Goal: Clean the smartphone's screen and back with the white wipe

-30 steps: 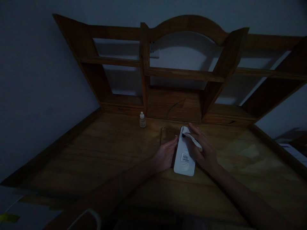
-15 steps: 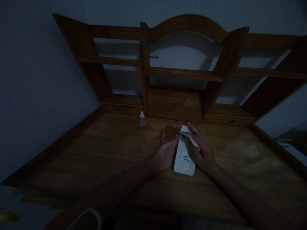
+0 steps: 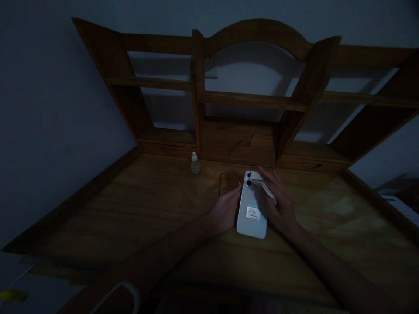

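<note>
Two hands, white phone, white cloth, dropper bottle

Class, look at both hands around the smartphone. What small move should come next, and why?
Probably a light stroke of the white wipe across the lower camera lens: the right hand holds its tip there, and the left hand lies along the smartphone, seemingly steadying it.
</note>
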Tool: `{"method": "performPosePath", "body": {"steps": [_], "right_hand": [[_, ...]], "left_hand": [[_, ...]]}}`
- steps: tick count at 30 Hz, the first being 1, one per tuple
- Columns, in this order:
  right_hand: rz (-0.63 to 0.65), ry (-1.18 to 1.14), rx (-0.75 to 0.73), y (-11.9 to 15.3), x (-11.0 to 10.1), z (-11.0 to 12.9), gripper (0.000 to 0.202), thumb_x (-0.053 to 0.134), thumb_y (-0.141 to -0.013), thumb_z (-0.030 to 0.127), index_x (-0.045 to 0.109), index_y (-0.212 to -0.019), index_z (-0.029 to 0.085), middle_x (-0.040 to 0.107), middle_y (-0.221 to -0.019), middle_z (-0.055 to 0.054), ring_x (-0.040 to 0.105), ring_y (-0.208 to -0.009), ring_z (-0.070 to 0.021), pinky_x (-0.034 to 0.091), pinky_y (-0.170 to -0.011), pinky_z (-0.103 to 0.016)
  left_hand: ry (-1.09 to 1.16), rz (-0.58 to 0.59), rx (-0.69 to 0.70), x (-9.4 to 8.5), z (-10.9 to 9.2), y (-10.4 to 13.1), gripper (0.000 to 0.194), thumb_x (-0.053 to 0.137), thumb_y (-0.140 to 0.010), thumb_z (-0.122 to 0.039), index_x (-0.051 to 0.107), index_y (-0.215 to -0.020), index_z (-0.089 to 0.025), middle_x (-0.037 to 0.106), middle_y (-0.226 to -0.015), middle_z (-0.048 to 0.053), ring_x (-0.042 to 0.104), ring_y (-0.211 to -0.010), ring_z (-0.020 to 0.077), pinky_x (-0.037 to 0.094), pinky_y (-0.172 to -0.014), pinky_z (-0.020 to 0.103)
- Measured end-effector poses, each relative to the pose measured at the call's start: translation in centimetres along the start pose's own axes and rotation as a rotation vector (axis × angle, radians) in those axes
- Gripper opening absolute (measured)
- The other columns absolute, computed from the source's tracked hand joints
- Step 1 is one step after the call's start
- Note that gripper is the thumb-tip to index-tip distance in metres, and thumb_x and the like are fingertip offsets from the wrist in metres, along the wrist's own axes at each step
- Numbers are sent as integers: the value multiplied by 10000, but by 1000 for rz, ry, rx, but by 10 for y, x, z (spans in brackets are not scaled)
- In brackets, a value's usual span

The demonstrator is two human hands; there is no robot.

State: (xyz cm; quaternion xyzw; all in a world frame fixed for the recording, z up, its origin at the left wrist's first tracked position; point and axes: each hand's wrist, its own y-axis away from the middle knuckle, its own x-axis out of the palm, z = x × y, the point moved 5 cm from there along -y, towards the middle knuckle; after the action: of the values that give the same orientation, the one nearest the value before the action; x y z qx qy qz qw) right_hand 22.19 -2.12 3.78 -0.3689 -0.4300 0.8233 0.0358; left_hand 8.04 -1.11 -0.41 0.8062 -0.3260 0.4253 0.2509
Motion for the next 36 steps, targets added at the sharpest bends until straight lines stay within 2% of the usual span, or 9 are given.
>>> {"method": "performPosePath", "body": {"steps": [5, 11, 18, 27, 36], "right_hand": [[-54, -15, 40, 0, -2, -6, 506, 463, -1020, 194, 483, -1499, 354, 486, -1573, -24, 472, -1444, -279, 287, -1239, -637], [-19, -14, 16, 0, -2, -2, 412, 470, -1015, 206, 599, -1389, 317, 473, -1582, -28, 471, -1443, -292, 274, -1240, -642], [6, -47, 18, 1, 0, 1, 391, 462, -1008, 188, 624, -1351, 282, 459, -1592, -43, 447, -1461, -289, 238, -1258, -622], [60, -65, 1, 0, 2, 3, 467, 418, -1021, 178, 548, -1446, 320, 375, -1641, -5, 382, -1501, -276, 211, -1270, -612], [147, -41, -21, -1, 7, 4, 466, 418, -1037, 261, 475, -1497, 305, 266, -1690, -24, 277, -1547, -302, 159, -1267, -633]], "left_hand": [[-13, 4, 9, 1, -2, 0, 512, 393, -1039, -475, 653, -1297, -117, 687, -1223, 154, 612, -1217, 298, 376, -1114, 432], [-6, -4, 5, -3, 1, 0, 501, 447, -1019, -484, 647, -1307, -125, 680, -1247, 150, 598, -1237, 308, 373, -1119, 446], [-34, -22, -7, 1, 0, 2, 486, 410, -1032, -460, 670, -1264, -121, 683, -1232, 156, 593, -1244, 307, 366, -1122, 443], [-44, 94, 49, 0, 2, -2, 436, 449, -1023, -427, 689, -1236, -131, 671, -1256, 153, 570, -1270, 302, 341, -1142, 439], [-90, 101, 33, -1, 7, -4, 423, 536, -980, -435, 700, -1212, -122, 680, -1231, 158, 558, -1281, 316, 323, -1150, 448]]}}
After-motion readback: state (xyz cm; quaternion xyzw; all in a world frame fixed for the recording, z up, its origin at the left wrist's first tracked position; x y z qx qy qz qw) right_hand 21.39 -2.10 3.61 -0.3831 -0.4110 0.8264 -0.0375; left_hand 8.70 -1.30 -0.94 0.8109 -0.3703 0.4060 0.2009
